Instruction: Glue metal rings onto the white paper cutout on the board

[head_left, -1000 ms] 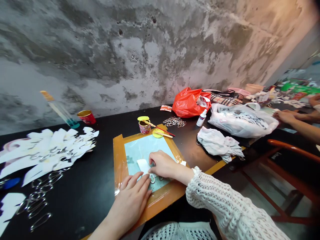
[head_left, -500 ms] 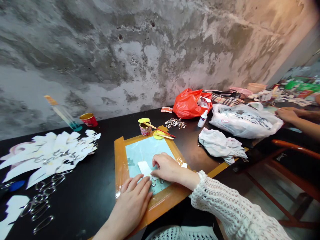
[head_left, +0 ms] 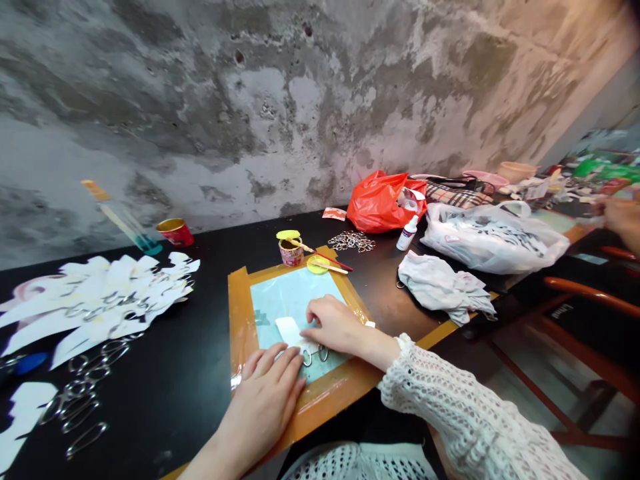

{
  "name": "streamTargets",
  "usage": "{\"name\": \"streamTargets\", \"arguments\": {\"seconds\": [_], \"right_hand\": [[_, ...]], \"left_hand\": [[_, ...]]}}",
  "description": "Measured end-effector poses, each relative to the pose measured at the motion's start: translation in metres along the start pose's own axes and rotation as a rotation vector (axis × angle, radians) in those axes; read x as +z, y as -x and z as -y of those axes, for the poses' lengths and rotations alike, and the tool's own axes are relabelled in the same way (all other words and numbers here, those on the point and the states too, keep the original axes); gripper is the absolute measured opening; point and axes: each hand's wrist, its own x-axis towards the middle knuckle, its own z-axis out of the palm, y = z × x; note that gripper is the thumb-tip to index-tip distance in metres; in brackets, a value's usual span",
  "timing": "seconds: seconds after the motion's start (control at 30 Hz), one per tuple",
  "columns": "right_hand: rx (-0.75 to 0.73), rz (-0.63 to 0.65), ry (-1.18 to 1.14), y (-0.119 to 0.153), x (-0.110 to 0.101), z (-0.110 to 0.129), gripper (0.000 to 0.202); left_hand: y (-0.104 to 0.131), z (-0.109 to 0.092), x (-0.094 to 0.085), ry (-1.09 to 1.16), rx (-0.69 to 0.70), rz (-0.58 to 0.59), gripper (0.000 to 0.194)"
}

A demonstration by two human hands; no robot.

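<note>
My left hand lies flat, palm down, on the lower left of a light-blue sheet edged with brown tape. Its fingertips rest beside a small white paper strip. My right hand is bent over the strip's right side, with thumb and index finger apart and the other fingers partly hidden. Just below it, a bent metal wire piece with two loops lies by the strip. Behind the sheet stands a small open can with a yellow lid and sticks beside it.
On the left are a pile of white paper pieces with wires, and loose wire loops. A red cup stands behind. To the right lie a bottle, cloth, red bag and white plastic bag. Another person's hand is far right.
My right hand has lifted slightly up and back from the strip, exposing more of the wire piece. My left hand stays put. The other person's hand has moved right.
</note>
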Motion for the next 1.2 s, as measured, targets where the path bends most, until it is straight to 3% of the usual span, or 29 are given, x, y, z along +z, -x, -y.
{"name": "streamTargets", "arguments": {"seconds": [0.13, 0.57, 0.67, 0.9, 1.2], "right_hand": [[0.083, -0.039, -0.076, 0.002, 0.001, -0.004, 0.023], [-0.007, 0.084, 0.100, 0.004, 0.006, 0.006, 0.022], [-0.027, 0.058, 0.096, 0.002, 0.004, 0.006, 0.021], [0.101, -0.070, -0.065, 0.008, 0.004, -0.003, 0.017], [0.051, 0.019, -0.011, 0.010, 0.010, 0.004, 0.021]], "left_hand": [[0.000, -0.001, -0.001, 0.009, -0.002, 0.003, 0.026], [0.001, 0.000, 0.000, -0.013, 0.010, 0.036, 0.025], [0.001, 0.001, 0.000, -0.043, 0.028, 0.058, 0.026], [0.002, 0.003, -0.001, -0.064, 0.046, 0.024, 0.027], [0.001, 0.006, -0.003, -0.051, 0.024, 0.050, 0.026]]}}
